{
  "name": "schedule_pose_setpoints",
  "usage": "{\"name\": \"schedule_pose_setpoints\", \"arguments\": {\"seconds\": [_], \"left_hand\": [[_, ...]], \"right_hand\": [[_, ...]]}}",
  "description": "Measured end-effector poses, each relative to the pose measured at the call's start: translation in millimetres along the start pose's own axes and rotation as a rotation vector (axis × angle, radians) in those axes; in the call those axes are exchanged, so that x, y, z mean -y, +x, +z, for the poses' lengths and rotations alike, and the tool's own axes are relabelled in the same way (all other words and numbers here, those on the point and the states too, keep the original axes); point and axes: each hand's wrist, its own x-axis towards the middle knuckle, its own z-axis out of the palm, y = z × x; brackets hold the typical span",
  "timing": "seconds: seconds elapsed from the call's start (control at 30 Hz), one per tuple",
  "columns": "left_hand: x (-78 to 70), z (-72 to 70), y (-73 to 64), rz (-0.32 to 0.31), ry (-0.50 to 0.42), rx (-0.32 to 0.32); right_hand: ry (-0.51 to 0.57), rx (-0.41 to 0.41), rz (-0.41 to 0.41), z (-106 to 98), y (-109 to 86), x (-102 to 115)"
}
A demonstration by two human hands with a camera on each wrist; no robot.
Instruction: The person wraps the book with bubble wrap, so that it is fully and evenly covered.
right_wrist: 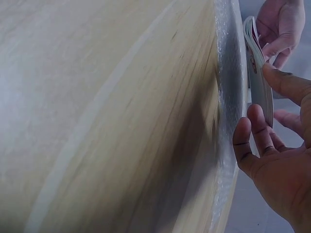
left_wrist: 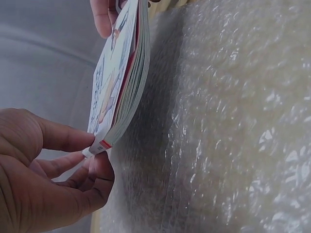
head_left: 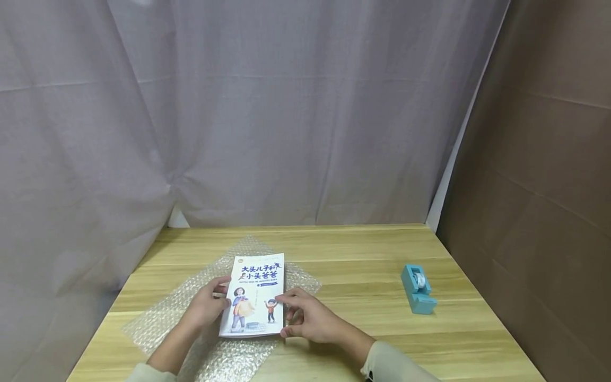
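A white-covered paperback book (head_left: 258,293) with drawn figures and blue Chinese lettering is held over a sheet of bubble wrap (head_left: 172,305). At its left side my left hand (head_left: 205,306) pinches the spine, thumb on the cover and fingers beneath, as the left wrist view shows. My right hand (head_left: 312,318) grips the opposite edge of the book, its fingers spread along that side. Seen from the left wrist, the page block (left_wrist: 131,90) bows slightly and the bubble wrap (left_wrist: 233,111) lies below it.
A blue tape dispenser (head_left: 417,292) with a roll of clear tape stands on the right part of the wooden table (head_left: 363,254). Grey curtain (head_left: 267,116) hangs behind the table, and a brown one (head_left: 539,175) along its right side.
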Motion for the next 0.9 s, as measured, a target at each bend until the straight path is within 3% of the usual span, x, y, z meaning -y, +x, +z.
{"name": "schedule_pose_setpoints", "arguments": {"seconds": [0.9], "left_hand": [[7.2, -10.6, -2.7, 0.026, 0.038, -0.019]], "right_hand": [[-0.032, 0.005, 0.009, 14.7, 9.4, 2.1]]}}
